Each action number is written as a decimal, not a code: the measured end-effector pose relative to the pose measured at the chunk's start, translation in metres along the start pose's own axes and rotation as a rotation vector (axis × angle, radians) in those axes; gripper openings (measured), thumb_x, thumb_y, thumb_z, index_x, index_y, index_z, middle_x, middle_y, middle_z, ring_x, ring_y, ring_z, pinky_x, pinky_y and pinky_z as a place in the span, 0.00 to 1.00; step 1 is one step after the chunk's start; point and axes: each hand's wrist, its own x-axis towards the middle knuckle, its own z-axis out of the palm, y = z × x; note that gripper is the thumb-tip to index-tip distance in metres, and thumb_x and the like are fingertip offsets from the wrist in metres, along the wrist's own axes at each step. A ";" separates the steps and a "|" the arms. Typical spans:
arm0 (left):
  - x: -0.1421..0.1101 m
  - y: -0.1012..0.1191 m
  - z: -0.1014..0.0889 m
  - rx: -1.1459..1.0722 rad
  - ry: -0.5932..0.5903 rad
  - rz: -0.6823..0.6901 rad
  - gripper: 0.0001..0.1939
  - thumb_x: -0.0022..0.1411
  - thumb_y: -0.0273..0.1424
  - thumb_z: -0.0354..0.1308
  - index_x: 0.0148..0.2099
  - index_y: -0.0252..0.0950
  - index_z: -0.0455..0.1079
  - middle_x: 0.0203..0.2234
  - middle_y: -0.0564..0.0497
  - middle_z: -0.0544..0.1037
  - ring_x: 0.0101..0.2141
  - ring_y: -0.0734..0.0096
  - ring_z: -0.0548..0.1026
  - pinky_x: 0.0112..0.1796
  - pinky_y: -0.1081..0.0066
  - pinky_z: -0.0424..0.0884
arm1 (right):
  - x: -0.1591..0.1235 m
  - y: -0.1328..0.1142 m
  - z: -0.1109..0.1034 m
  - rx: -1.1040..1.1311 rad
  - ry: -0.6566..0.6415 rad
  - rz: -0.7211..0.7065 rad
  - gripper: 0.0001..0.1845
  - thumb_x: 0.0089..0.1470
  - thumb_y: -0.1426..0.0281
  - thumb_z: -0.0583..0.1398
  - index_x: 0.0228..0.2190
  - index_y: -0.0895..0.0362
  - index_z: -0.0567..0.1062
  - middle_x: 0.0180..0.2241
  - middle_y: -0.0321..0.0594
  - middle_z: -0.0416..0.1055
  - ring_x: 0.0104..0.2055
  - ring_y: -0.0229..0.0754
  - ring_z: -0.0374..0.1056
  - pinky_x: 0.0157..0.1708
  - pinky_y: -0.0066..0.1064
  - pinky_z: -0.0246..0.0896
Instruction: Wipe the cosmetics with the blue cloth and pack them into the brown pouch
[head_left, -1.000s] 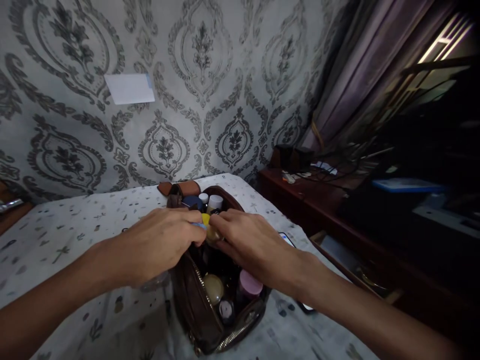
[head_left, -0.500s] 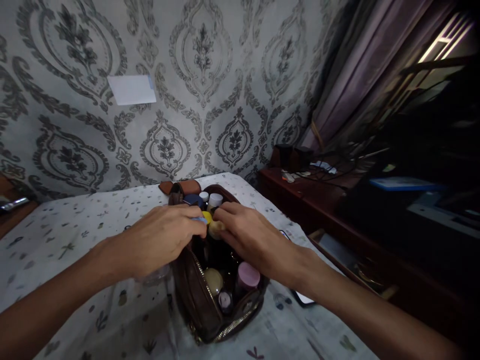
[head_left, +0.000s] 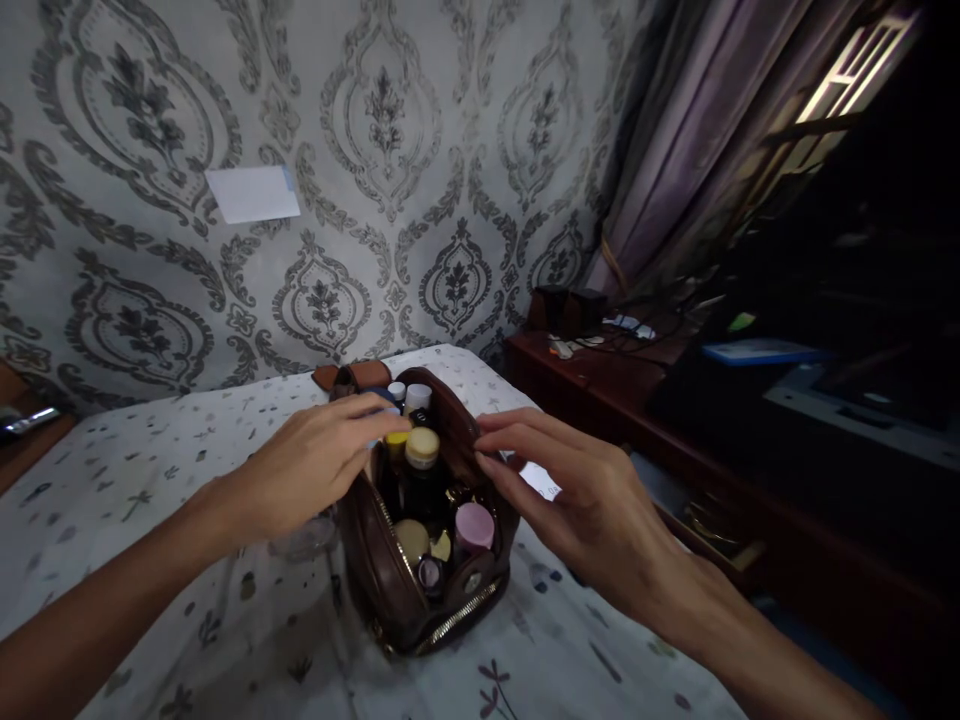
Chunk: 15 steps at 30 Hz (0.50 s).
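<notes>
A brown zippered leather bag stands unzipped on the bed, packed with upright bottles and jars. In it are a dark bottle with a cream cap, a jar with a pink lid, a round beige lid and white-capped bottles. My left hand reaches over the left rim, fingers stretched out near a yellow cap and something blue partly hidden under it. At the right rim, my right hand has its fingers slightly apart, the tips at the bag's edge, nothing seen in them.
A patterned white sheet covers the bed. A clear plastic item lies left of the bag. Behind my right hand shows a lit phone screen. A dark red wooden desk with cables stands at the right; patterned wallpaper rises behind.
My right hand has let go of the cream-capped bottle and moved right to the bag's rim. The bottle now stands in the bag. My left hand stays over the left side. The view has shifted slightly.
</notes>
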 end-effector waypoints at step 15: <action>-0.079 -0.004 0.025 -0.265 0.491 -0.426 0.18 0.68 0.44 0.49 0.50 0.41 0.74 0.44 0.47 0.80 0.44 0.61 0.80 0.42 0.71 0.76 | 0.052 0.001 0.034 -0.486 -0.717 -0.171 0.17 0.51 0.81 0.63 0.45 0.66 0.74 0.47 0.55 0.72 0.50 0.53 0.68 0.48 0.39 0.68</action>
